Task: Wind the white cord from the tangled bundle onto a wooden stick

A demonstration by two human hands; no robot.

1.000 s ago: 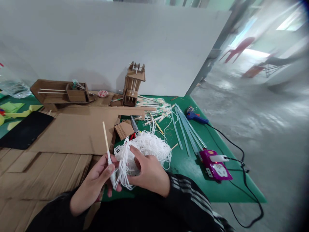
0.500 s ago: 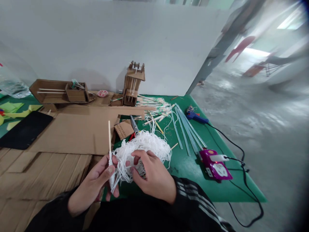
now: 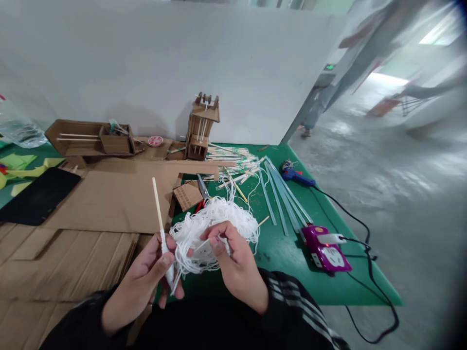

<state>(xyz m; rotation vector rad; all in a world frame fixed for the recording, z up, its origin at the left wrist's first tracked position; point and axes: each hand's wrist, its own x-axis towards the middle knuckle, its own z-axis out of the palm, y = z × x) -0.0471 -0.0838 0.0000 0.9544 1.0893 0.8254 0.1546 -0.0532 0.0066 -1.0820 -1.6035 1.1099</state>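
Note:
My left hand (image 3: 151, 270) is closed around a pale wooden stick (image 3: 157, 201) whose lower part is wrapped in white string. The stick's bare upper end points up and leans slightly left. Beside it lies a loose, tangled heap of white string (image 3: 233, 214) on the green table. My right hand (image 3: 235, 257) pinches a strand of that string between thumb and fingertips, over the front of the heap. Scissors (image 3: 203, 187) with red handles lie just behind the heap, their grips partly hidden by it.
Cardboard sheets (image 3: 116, 194) cover the left side, with a black tablet-like slab (image 3: 38, 195). Cardboard models (image 3: 203, 129) stand against the wall. Wooden sticks (image 3: 233, 158), clear glue sticks (image 3: 280, 194), a blue glue gun (image 3: 297, 176) and a purple power strip (image 3: 326, 250) lie on the green table (image 3: 365, 277).
The stick in my left hand has tilted further left. My right hand has turned, and a strand now shows in its pinch. A person's leg has come into view in the background.

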